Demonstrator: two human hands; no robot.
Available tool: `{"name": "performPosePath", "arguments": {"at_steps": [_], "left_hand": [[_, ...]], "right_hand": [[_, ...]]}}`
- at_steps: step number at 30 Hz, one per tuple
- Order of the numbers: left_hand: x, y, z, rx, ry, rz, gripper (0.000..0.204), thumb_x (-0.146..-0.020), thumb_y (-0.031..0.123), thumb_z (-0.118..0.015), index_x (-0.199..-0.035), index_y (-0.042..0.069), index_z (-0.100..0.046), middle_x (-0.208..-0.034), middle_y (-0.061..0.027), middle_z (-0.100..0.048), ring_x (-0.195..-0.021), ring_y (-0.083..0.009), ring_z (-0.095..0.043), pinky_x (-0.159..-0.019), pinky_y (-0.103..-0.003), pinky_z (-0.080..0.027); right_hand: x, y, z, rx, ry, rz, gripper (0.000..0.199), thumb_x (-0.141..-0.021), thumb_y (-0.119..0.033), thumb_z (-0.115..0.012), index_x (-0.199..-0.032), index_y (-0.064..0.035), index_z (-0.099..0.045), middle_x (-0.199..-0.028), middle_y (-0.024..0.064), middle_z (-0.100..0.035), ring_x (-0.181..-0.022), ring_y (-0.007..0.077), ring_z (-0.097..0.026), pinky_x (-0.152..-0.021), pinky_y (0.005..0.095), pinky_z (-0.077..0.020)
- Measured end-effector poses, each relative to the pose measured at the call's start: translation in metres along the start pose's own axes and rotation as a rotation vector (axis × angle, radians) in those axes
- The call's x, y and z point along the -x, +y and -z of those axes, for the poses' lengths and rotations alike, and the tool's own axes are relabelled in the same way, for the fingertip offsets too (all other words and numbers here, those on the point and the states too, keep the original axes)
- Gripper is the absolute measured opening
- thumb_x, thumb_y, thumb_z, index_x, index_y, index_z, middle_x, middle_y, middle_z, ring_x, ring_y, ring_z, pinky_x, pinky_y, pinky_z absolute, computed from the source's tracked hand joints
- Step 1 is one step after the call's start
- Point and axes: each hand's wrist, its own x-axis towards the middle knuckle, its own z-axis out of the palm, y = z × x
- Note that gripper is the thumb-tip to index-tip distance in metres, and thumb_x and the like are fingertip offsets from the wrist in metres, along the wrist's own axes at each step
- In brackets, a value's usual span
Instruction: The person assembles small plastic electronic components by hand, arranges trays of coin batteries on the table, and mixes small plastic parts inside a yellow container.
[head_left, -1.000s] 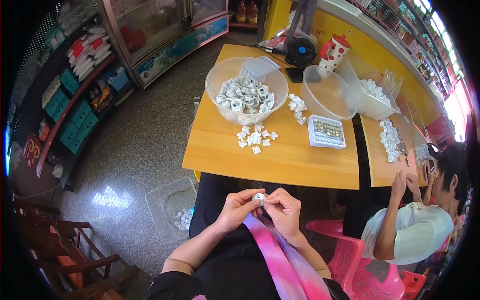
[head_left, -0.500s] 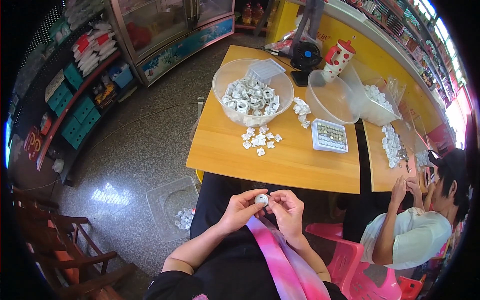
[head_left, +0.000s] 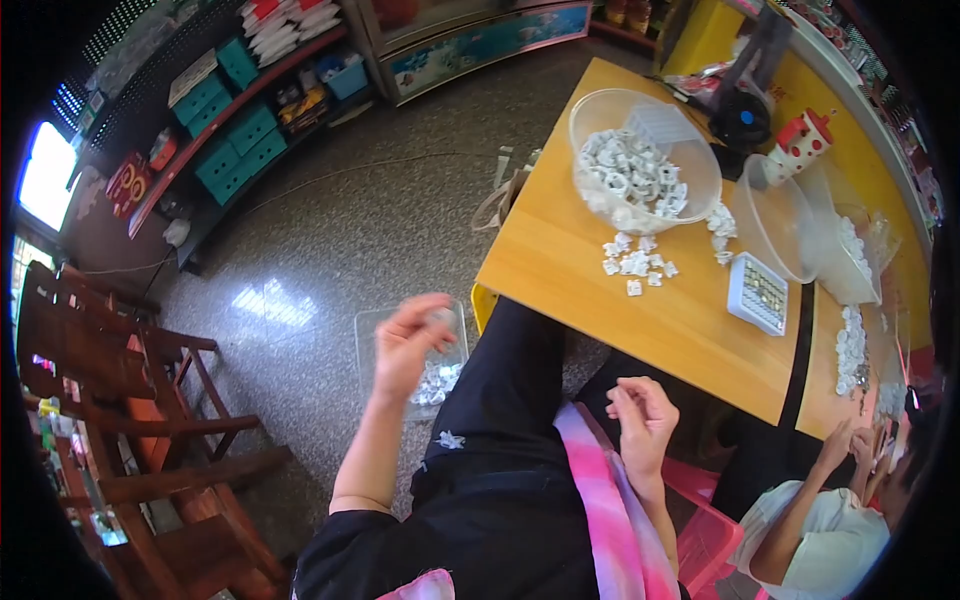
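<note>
The left hand hangs over a clear tub of small white plastic pieces on the floor, fingers loosely curled; whether they pinch anything, I cannot tell. The right hand rests half-closed, apparently empty.

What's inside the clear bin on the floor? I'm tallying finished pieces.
Small white parts lie in the clear bin; the left hand above covers part of its inside.
</note>
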Motion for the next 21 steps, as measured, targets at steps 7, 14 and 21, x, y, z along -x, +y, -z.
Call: {"name": "performPosePath", "arguments": {"at_steps": [7, 14, 21], "left_hand": [[0.024, -0.206, 0.184, -0.345, 0.502, 0.434, 0.022, -0.077, -0.005, -0.064, -0.099, -0.007, -0.064, -0.072, -0.0095, -0.063, -0.053, -0.0161, -0.06, -0.044, -0.027, -0.045], [0.089, -0.333, 0.201, -0.374, 0.527, 0.753, 0.024, -0.073, -0.005, -0.065, -0.096, -0.009, -0.062, -0.08, -0.0138, -0.064, -0.058, -0.0248, -0.063, -0.045, -0.037, -0.054], [0.083, -0.359, 0.234, -1.003, 0.472, 0.643, 0.025, -0.069, 0.006, -0.066, -0.093, -0.004, -0.07, -0.077, -0.0165, -0.068, -0.061, -0.0244, -0.067, -0.053, -0.037, -0.053]], "right_hand": [[0.004, 0.003, -0.02, 0.042, -0.167, -0.043, 0.006, -0.085, 0.006, -0.059, -0.091, 0.0046, -0.062, -0.079, 0.0042, -0.058, -0.067, 0.0079, -0.057, -0.06, 0.0197, -0.0457], [0.007, 0.012, -0.019, 0.126, -0.253, -0.042, 0.005, -0.085, 0.003, -0.062, -0.089, 0.0032, -0.063, -0.076, 0.0038, -0.061, -0.067, 0.0063, -0.057, -0.059, 0.0201, -0.044], [0.002, 0.007, -0.016, 0.169, -0.289, -0.003, 0.005, -0.084, 0.002, -0.063, -0.089, 0.0027, -0.063, -0.075, 0.0045, -0.062, -0.064, 0.006, -0.055, -0.057, 0.0201, -0.0429]]}}
